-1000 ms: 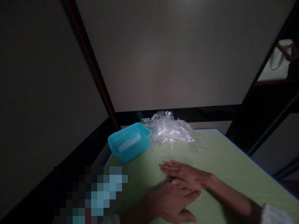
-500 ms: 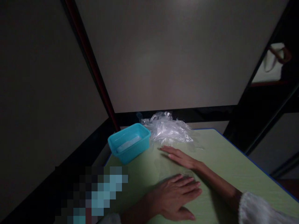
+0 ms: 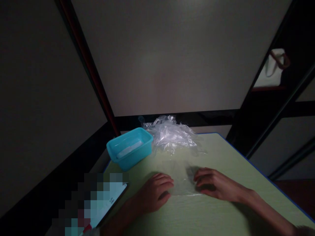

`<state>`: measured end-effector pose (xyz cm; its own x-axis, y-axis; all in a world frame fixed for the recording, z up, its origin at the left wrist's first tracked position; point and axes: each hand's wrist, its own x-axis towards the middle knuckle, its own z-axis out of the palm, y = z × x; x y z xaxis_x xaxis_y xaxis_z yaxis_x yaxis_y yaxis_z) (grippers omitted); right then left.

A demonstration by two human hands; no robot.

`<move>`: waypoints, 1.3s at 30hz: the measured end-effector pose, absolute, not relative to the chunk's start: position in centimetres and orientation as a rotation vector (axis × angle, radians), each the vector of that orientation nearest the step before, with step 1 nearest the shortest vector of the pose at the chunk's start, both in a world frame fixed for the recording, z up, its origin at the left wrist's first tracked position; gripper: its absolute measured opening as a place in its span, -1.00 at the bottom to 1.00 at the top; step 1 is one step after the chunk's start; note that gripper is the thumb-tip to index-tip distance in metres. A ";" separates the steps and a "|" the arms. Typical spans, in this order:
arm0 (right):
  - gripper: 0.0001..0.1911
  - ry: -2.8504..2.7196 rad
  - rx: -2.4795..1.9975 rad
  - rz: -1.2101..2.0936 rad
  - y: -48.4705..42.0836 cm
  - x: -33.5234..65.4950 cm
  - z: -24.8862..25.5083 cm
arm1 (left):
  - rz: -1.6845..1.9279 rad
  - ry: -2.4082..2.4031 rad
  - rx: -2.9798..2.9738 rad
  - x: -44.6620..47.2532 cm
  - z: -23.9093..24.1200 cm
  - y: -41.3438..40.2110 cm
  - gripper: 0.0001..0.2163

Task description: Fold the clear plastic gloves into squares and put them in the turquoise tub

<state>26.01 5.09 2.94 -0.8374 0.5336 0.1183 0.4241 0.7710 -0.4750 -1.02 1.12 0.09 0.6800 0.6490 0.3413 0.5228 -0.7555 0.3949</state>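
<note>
A clear flat plastic bag [image 3: 183, 186] lies on the light green tabletop, its front edge showing as a pale line. At its left side is my left hand [image 3: 157, 191], fingers loosely bent and the thumb apart from them. My right hand [image 3: 216, 183] rests at the opposite side, also with curved fingers and a gap to the thumb. Both hands appear to touch the bag's edges without a visible grip. Farther back lies a crumpled pile of clear plastic bags [image 3: 169, 134].
A turquoise plastic basket [image 3: 134, 159] with a pale flat item inside stands at the back left. A partly blurred-out flat object [image 3: 110, 196] lies at the left edge of the table [image 3: 233, 173]. Behind rises a grey panel [image 3: 159, 65]. A white bag [image 3: 270, 70] sits at far right.
My hands have moved from lying outstretched, the left in front of the right, to opposite sides of the clear bag, fingers now curved. The view has shifted slightly.
</note>
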 end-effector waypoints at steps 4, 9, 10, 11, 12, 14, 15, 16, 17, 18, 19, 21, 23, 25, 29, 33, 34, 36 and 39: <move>-0.91 -2.789 -0.776 0.575 4.6 25.8 2.5 | 0.657 0.910 2.656 -1.6 -0.9 1.1 -0.76; -0.86 -2.860 -0.804 0.442 4.3 25.8 2.3 | 0.605 0.966 2.659 -1.8 -1.0 1.1 -0.74; -0.85 -2.872 -0.816 0.402 4.1 25.9 2.3 | 0.593 0.972 2.659 -1.8 -1.0 1.1 -0.73; -0.85 -2.880 -0.829 0.364 4.0 25.9 2.2 | 0.581 0.976 2.659 -1.7 -0.9 1.0 -0.72; -0.85 -2.884 -0.837 0.327 3.8 25.9 2.1 | 0.574 0.982 2.658 -1.7 -0.8 1.0 -0.71; -0.86 -2.885 -0.825 0.241 3.6 25.8 1.9 | 0.567 0.995 2.658 -1.6 -0.7 0.9 -0.70; -0.87 -2.885 -0.803 0.190 3.5 25.7 1.8 | 0.570 1.000 2.657 -1.6 -0.7 0.9 -0.70; -0.87 -2.886 -0.772 0.135 3.5 25.6 1.8 | 0.575 1.001 2.656 -1.6 -0.6 0.9 -0.70; -0.86 -2.888 -0.736 0.078 3.4 25.5 1.6 | 0.579 1.002 2.655 -1.6 -0.6 0.9 -0.70; -0.84 -2.887 -0.705 0.018 3.4 25.4 1.5 | 0.584 1.001 2.654 -1.6 -0.6 0.9 -0.70; -0.82 -2.886 -0.679 -0.042 3.4 25.3 1.4 | 0.589 0.999 2.654 -1.6 -0.7 0.9 -0.70; -0.79 -2.886 -0.635 -0.155 3.4 25.2 1.0 | 0.596 0.993 2.656 -1.6 -0.7 0.9 -0.71; -0.79 -2.884 -0.608 -0.223 3.4 25.0 0.7 | 0.611 0.991 2.653 -1.6 -0.8 0.9 -0.71; -0.80 -2.867 -0.613 -0.208 3.4 25.0 0.7 | 0.628 0.995 2.638 -1.6 -0.9 0.9 -0.68; -0.79 -2.820 -0.729 0.058 3.6 25.3 1.0 | 0.610 1.024 2.589 -1.7 -1.0 1.0 -0.55; -0.83 -2.690 -0.776 0.397 3.9 25.8 1.2 | 0.593 1.070 2.559 -1.7 -1.0 1.0 -0.53; -0.84 -2.639 -0.767 0.478 4.0 25.9 1.0 | 0.602 1.078 2.555 -1.7 -1.1 1.0 -0.52; -0.85 -2.537 -0.755 0.615 4.1 25.8 0.7 | 0.624 1.107 2.553 -1.8 -1.3 1.0 -0.52; -0.86 -2.432 -0.795 0.729 4.1 25.6 0.2 | 0.659 1.179 2.550 -1.9 -1.8 1.2 -0.57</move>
<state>25.57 4.07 0.20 -0.7183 0.6418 0.2686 0.3881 0.6900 -0.6109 -1.93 1.22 -1.79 0.5690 0.7682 0.2935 0.6526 -0.6390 0.4073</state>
